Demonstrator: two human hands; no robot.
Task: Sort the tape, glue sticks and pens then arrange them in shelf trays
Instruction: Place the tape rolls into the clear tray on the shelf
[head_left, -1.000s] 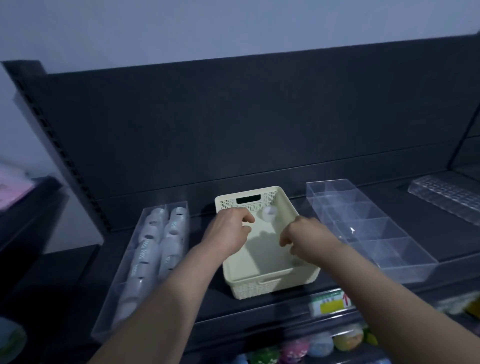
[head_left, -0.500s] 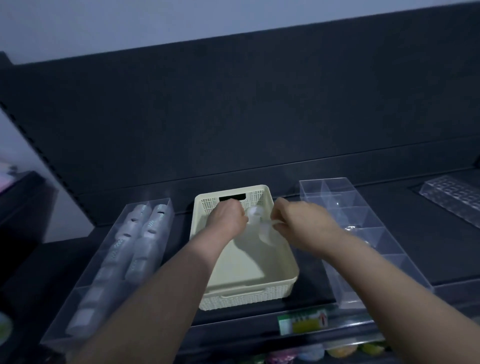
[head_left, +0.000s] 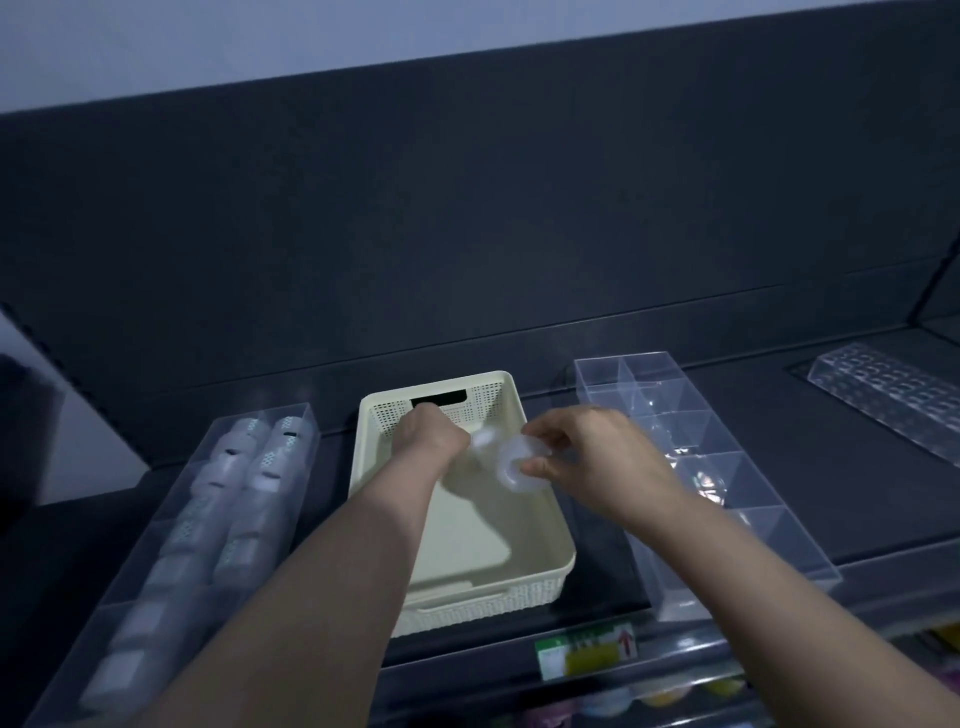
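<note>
Pinches a clear tape roll (head_left: 511, 464) in the right hand (head_left: 597, 460) over the cream basket (head_left: 493, 608), divided clear tray (head_left: 753, 525) at 3 o'clock of it; grip of the left hand (head_left: 428, 436) indeterminate.

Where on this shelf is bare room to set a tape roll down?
Free: the basket floor near its front rim; the dark shelf between the divided tray, whose compartments look empty, and the holed tray. Crowded: the left tray, packed with tape rolls, and the basket's far end, where left hand and right hand meet.

Dim light; dark shelf backboard (head_left: 467, 234) against pale wall (head_left: 208, 41)
</note>
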